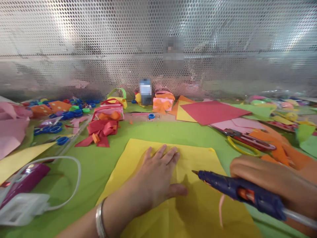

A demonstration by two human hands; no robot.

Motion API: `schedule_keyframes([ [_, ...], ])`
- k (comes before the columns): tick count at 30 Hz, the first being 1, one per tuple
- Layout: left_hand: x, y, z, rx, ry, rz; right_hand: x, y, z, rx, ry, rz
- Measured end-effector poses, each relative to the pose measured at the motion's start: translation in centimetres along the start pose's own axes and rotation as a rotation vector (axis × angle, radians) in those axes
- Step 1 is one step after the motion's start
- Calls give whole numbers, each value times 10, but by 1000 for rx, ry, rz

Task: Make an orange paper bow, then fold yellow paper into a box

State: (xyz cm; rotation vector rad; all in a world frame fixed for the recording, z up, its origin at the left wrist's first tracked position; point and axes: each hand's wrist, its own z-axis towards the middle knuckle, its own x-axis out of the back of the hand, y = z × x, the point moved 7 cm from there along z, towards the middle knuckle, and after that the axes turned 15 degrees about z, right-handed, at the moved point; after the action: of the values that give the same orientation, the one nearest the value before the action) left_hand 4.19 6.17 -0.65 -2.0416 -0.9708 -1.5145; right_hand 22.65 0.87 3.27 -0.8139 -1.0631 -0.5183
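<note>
A large yellow sheet (198,155) lies on the green table surface in front of me. My left hand (158,175) rests flat on it with fingers stretched out and the thumb apart; a silver bangle circles the wrist. At the right, my right hand (267,178) is wrapped round a dark blue hot glue gun (223,185), a clear glue stick coming out of its back. The gun's nozzle points left, over the sheet's right part. Below the gun, a thin pink strip (221,211) shows against the yellow sheet.
Scissors with yellow handles (242,147) and a red cutter (257,140) lie at the right among coloured paper. Red ribbon bows (104,130) and small paper baskets (163,102) stand behind. A white charger (24,208) with its cable is at left. A perforated metal wall (99,39) closes the back.
</note>
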Motion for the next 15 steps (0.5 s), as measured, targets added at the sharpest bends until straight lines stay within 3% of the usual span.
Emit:
schedule_keyframes([
  [2,0,0,0,-3,2,9,-1,-2,10,74,-25,59],
  [5,0,1,0,-9,-2,13,0,-3,16,109,35,43],
  [12,1,1,-1,-14,-5,2,-27,-2,3,-1,-99,-70],
  [15,0,1,-1,-28,17,4,-25,-2,-8,21,-33,-93],
])
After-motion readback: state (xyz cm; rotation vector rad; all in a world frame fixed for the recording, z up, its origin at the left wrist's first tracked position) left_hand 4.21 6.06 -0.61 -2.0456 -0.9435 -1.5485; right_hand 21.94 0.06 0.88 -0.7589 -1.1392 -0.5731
